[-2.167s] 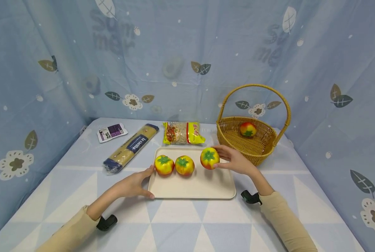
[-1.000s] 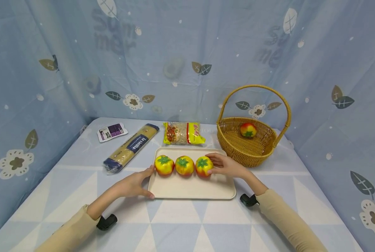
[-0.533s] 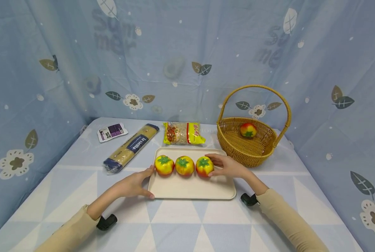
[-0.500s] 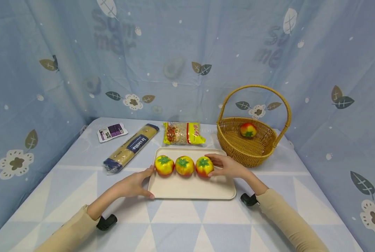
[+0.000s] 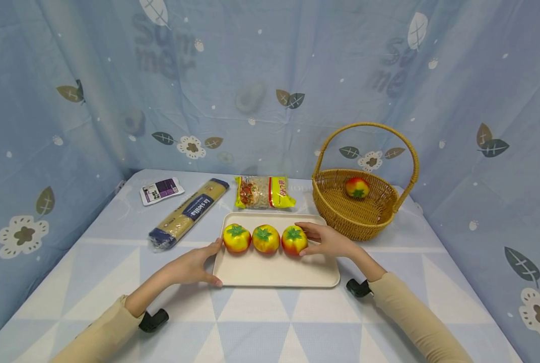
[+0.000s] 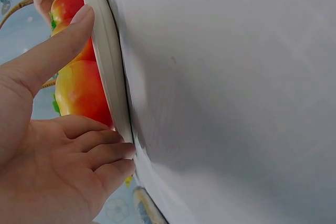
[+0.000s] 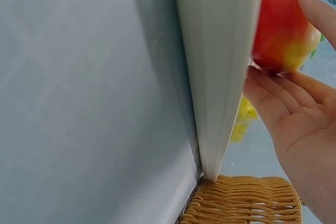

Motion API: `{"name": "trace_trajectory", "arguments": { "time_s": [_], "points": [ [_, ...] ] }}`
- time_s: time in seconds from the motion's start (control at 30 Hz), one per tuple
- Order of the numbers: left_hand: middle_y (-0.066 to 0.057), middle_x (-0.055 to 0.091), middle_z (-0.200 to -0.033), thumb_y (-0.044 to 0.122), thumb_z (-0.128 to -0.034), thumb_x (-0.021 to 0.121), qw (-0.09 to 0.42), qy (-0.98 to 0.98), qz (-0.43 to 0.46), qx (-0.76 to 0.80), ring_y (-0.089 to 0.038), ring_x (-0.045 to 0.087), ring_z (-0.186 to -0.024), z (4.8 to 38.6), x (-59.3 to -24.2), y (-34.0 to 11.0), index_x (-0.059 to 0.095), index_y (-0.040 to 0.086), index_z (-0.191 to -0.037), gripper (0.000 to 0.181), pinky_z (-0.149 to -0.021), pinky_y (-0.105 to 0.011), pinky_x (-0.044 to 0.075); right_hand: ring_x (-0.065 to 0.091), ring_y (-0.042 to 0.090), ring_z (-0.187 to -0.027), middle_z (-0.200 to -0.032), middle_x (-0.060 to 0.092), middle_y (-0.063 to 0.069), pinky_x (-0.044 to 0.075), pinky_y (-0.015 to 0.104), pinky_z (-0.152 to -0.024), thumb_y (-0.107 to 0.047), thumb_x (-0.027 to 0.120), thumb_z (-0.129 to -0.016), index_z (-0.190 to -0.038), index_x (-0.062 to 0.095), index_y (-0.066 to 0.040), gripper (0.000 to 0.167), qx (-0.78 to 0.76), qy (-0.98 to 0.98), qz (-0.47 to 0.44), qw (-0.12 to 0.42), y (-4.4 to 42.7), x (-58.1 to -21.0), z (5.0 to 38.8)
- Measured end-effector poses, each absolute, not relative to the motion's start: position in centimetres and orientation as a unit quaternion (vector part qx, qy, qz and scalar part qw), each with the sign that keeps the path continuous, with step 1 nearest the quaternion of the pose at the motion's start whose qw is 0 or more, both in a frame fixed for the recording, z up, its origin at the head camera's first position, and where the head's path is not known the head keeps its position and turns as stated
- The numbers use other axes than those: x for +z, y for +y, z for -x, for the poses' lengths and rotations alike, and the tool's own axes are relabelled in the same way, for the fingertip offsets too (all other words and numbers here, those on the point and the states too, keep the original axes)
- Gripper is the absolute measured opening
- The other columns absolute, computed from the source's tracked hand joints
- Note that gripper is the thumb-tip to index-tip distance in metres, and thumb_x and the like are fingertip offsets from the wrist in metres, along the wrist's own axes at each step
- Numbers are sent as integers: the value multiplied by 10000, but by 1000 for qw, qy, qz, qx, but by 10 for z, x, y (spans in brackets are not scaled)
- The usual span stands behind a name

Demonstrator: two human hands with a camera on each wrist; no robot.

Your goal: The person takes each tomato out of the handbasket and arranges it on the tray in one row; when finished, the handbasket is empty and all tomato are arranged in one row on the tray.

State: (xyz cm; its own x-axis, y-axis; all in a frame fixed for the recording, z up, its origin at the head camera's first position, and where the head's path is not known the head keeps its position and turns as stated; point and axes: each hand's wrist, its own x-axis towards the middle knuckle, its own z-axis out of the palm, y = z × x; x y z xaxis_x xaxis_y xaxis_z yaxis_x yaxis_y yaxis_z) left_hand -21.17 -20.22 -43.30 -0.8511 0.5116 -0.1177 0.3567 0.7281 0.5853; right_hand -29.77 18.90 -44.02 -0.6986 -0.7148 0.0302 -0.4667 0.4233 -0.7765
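Three yellow-red persimmons with green star-shaped tops stand in a row on the cream tray [image 5: 274,272]. The right hand [image 5: 331,241] holds the right-hand persimmon [image 5: 294,240] between its thumb and fingers; in the right wrist view that persimmon [image 7: 283,24] rests at the fingers, thumb on its side. Beside it are the middle persimmon [image 5: 266,239] and the left persimmon [image 5: 237,238]. At the tray's left end, the left hand [image 5: 192,267] rests with spread fingers against the rim and its thumb by the near corner. The left wrist view shows its fingers [image 6: 100,148] touching the rim.
Behind the tray's right end stands a wicker basket [image 5: 342,214] with a tall handle and another persimmon [image 5: 357,187] inside. A yellow noodle bag [image 5: 263,192], a long spaghetti pack [image 5: 190,212] and a small white-purple pouch [image 5: 161,191] lie at the back and left.
The right hand has moved left and down with its persimmon, bringing it onto the tray beside the middle one. Over the last half second nothing visibly moves. The left hand has stayed put.
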Motion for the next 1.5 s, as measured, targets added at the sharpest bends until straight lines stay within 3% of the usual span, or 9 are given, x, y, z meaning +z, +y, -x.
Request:
{"name": "trace_trajectory", "arguments": {
  "time_s": [0.33, 0.7, 0.93, 1.2, 1.5],
  "points": [
    [-306, 224, -1506, 369, -691, 852, 135, 920, -233, 283, -436, 264, -1380, 211, -432, -201, 219, -123, -1464, 1113, -1127, -535, 242, 434, 354, -1313, -1482, 389, 205, 388, 436, -1070, -236, 780, -820, -1473, 333, 20, 832, -384, 837, 361, 147, 197, -436, 298],
    [-299, 218, -1509, 370, -693, 851, 136, 921, -233, 283, -428, 261, -1383, 211, -431, -201, 222, -122, -1463, 1109, -1130, -524, 242, 475, 363, -1278, -1411, 493, 181, 410, 494, -1041, -308, 770, -825, -1427, 460, -45, 727, -357, 866, 338, 96, 211, -420, 297],
    [-306, 222, -1507, 369, -686, 856, 134, 919, -237, 285, -436, 264, -1380, 211, -432, -201, 235, -131, -1456, 1108, -1124, -534, 247, 494, 316, -1272, -1387, 524, 163, 425, 456, -1035, -318, 765, -826, -1396, 512, -75, 669, -365, 873, 316, 61, 220, -403, 297],
    [-314, 225, -1502, 364, -687, 857, 131, 919, -238, 284, -441, 265, -1377, 211, -432, -201, 228, -132, -1457, 1111, -1123, -537, 245, 496, 329, -1268, -1393, 522, 150, 441, 479, -1014, -298, 742, -851, -1389, 518, -72, 625, -378, 880, 288, 12, 234, -389, 304],
    [-294, 212, -1512, 357, -695, 855, 137, 920, -229, 286, -424, 255, -1387, 211, -433, -201, 207, -107, -1473, 1114, -1133, -521, 238, 486, 325, -1278, -1403, 516, 134, 442, 486, -1018, -404, 715, -856, -1402, 505, -84, 667, -352, 904, 241, -25, 251, -379, 319]
  ]
}}
